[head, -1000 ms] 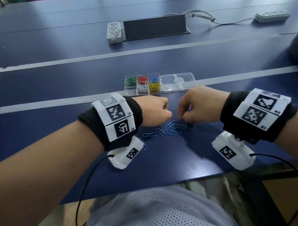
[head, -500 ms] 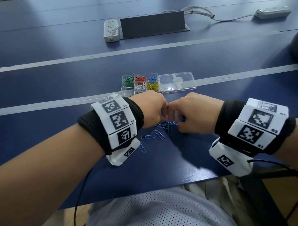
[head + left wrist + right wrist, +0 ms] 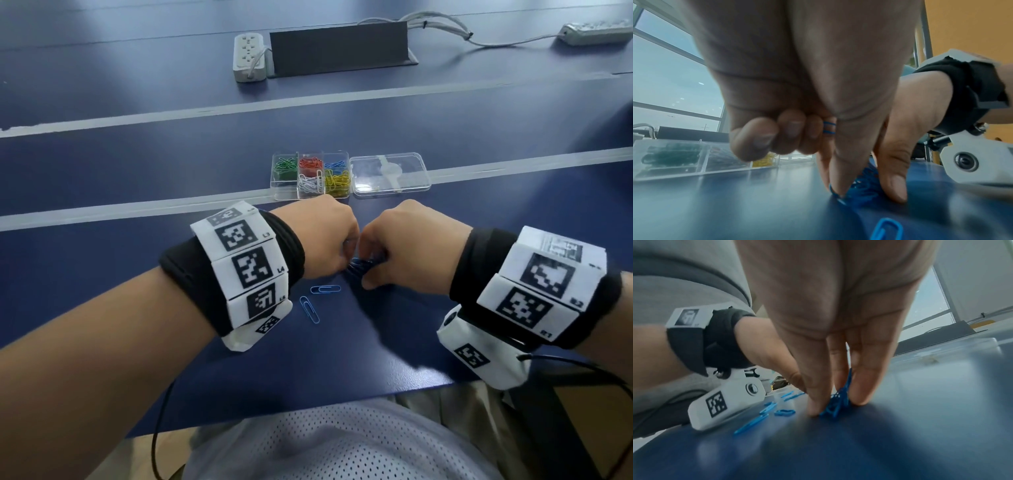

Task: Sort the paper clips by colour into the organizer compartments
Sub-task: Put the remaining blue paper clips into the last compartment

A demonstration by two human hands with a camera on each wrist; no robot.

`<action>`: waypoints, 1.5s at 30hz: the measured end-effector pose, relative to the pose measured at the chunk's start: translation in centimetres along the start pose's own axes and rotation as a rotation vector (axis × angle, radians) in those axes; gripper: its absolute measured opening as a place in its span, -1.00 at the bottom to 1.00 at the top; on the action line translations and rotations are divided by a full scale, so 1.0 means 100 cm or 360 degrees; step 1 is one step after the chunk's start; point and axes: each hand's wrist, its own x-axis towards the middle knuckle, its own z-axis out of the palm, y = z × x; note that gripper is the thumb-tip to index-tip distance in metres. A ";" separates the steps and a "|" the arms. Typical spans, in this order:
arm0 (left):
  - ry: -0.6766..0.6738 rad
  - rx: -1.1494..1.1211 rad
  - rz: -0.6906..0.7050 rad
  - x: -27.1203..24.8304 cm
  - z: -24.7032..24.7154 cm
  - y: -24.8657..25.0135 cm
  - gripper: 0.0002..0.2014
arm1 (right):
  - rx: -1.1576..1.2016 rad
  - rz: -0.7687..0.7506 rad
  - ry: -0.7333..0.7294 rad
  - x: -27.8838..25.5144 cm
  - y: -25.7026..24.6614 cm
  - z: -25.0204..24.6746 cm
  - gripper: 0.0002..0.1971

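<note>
Head view, wristband tags (image 3: 239, 263) L3, L4

We are seeing bare blue table (image 3: 394, 335) lying open on the near side of both hands. Two loose blue clips (image 3: 317, 299) are lying just beside the left hand (image 3: 323, 240), close to its wrist. The right hand (image 3: 416, 245) is crowding in from the other side, nearly touching the left. Beyond the knuckles, the organizer (image 3: 310, 175) and its clear lid (image 3: 390, 174) are standing near, blocking a straight reach forward. Farther back, the table is lying open up to the power strip (image 3: 249, 56).
</note>
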 end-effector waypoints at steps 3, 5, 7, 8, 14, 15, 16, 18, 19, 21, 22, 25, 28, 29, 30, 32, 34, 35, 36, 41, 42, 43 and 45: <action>0.0006 -0.0004 -0.0043 -0.003 0.002 -0.005 -0.84 | 0.0032 -0.0011 0.0015 -0.001 0.000 -0.002 -0.77; -0.0003 -0.0074 -0.0138 -0.005 0.001 -0.006 -0.90 | 0.0054 0.0004 0.0019 -0.001 0.000 -0.003 -0.76; -0.0028 -0.0181 -0.0259 -0.006 -0.001 -0.007 -0.85 | 0.0067 0.0027 -0.0005 0.000 0.001 -0.006 -0.74; -0.0040 -0.0221 -0.0304 -0.006 -0.002 -0.007 -0.79 | 0.0088 0.0035 -0.0023 0.001 0.002 -0.008 -0.74; 0.0120 -0.0270 -0.0382 0.003 -0.018 -0.021 -0.83 | 0.0241 0.0062 0.0160 0.024 0.011 -0.041 -0.73; 0.0167 -0.0255 -0.0386 0.006 -0.021 -0.025 -0.83 | 0.0298 0.0068 0.0221 0.031 0.013 -0.049 -0.74; 0.0206 -0.0247 -0.0404 0.009 -0.025 -0.029 -0.80 | 0.0368 0.0075 0.0283 0.037 0.015 -0.056 -0.75; 0.0267 -0.0270 -0.0484 0.017 -0.032 -0.036 -0.73 | 0.0548 0.0088 0.0417 0.052 0.018 -0.068 -0.78; 0.0295 -0.0273 -0.0520 0.021 -0.036 -0.039 -0.73 | 0.0622 0.0097 0.0495 0.060 0.019 -0.072 -0.80; 0.0340 -0.0251 -0.0546 0.030 -0.042 -0.045 -0.74 | 0.0723 0.0115 0.0591 0.077 0.020 -0.076 -0.81; 0.0363 -0.0231 -0.0539 0.035 -0.044 -0.048 -0.75 | 0.0768 0.0122 0.0596 0.085 0.020 -0.076 -0.81; 0.0419 -0.0185 -0.0523 0.046 -0.049 -0.055 -0.78 | 0.0788 0.0148 0.0583 0.105 0.021 -0.074 -0.83; 0.0430 -0.0146 -0.0531 0.054 -0.052 -0.059 -0.79 | 0.0695 0.0154 0.0552 0.116 0.021 -0.071 -0.82; 0.0425 -0.0126 -0.0522 0.057 -0.053 -0.060 -0.78 | 0.0669 0.0148 0.0519 0.117 0.022 -0.070 -0.83; 0.0417 -0.0105 -0.0509 0.060 -0.054 -0.060 -0.77 | 0.0647 0.0145 0.0478 0.118 0.023 -0.069 -0.83; 0.0393 -0.0077 -0.0489 0.064 -0.055 -0.060 -0.76 | 0.0633 0.0147 0.0417 0.119 0.025 -0.067 -0.81; 0.0370 -0.0063 -0.0476 0.068 -0.056 -0.061 -0.77 | 0.0686 0.0146 0.0398 0.118 0.028 -0.067 -0.80; 0.0361 -0.0051 -0.0472 0.071 -0.056 -0.061 -0.77 | 0.0720 0.0146 0.0400 0.117 0.029 -0.069 -0.77; 0.0352 -0.0035 -0.0463 0.073 -0.057 -0.059 -0.78 | 0.0748 0.0145 0.0407 0.115 0.031 -0.070 -0.74; 0.0237 0.0061 -0.0323 0.085 -0.055 -0.049 -0.77 | 0.0825 0.0122 0.0383 0.106 0.037 -0.072 -0.73; 0.0229 0.0072 -0.0304 0.086 -0.055 -0.048 -0.76 | 0.0824 0.0121 0.0378 0.104 0.038 -0.071 -0.75; 0.0227 0.0078 -0.0291 0.088 -0.054 -0.048 -0.74 | 0.0825 0.0126 0.0375 0.102 0.039 -0.070 -0.75; 0.0244 0.0060 -0.0276 0.088 -0.054 -0.050 -0.71 | 0.0834 0.0135 0.0383 0.098 0.041 -0.069 -0.76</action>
